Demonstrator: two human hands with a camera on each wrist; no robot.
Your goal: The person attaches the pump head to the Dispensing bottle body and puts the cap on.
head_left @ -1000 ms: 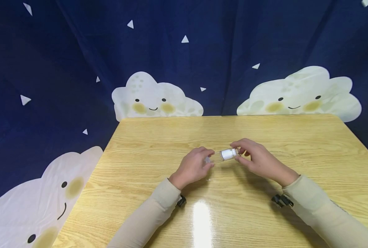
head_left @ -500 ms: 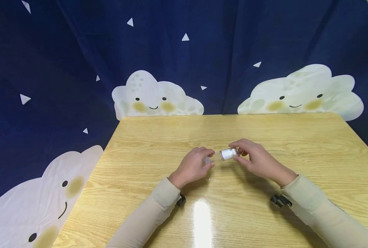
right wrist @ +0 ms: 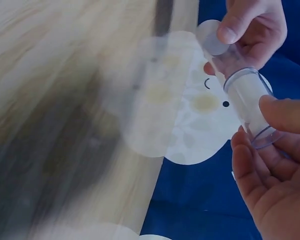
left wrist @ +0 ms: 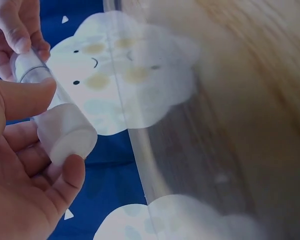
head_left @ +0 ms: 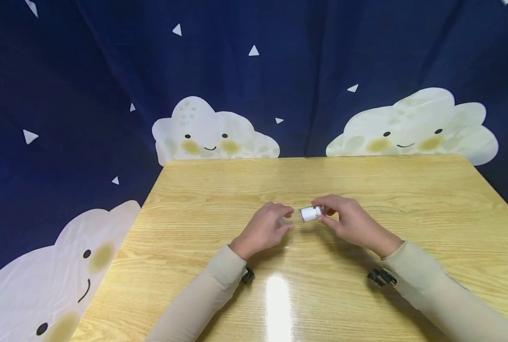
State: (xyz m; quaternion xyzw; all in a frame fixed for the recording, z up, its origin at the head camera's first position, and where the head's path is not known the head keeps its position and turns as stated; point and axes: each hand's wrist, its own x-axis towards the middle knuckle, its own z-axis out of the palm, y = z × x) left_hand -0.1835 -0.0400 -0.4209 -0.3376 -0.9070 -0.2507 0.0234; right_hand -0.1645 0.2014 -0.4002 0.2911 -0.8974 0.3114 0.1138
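A small clear plastic bottle (head_left: 311, 213) with white parts inside lies tilted between both hands above the wooden table. My left hand (head_left: 263, 229) pinches its left end between thumb and fingers; the left wrist view shows a white cylindrical end (left wrist: 67, 132) within that grip. My right hand (head_left: 351, 221) holds the opposite end, thumb and fingertips on its sides. In the right wrist view, that end is a clear sleeve (right wrist: 246, 95) around a white core, with a rim partway along the length. Fingers hide parts of both ends.
The light wooden table (head_left: 219, 190) spreads beneath the hands, a bright reflection near its front. A dark blue curtain (head_left: 236, 80) with printed clouds and white triangles hangs behind and at the left. Black straps (head_left: 381, 277) show at the cuffs.
The right hand and the white section of the bottle have shifted slightly left, closer to the left hand. The left hand keeps its grip, nearly still.
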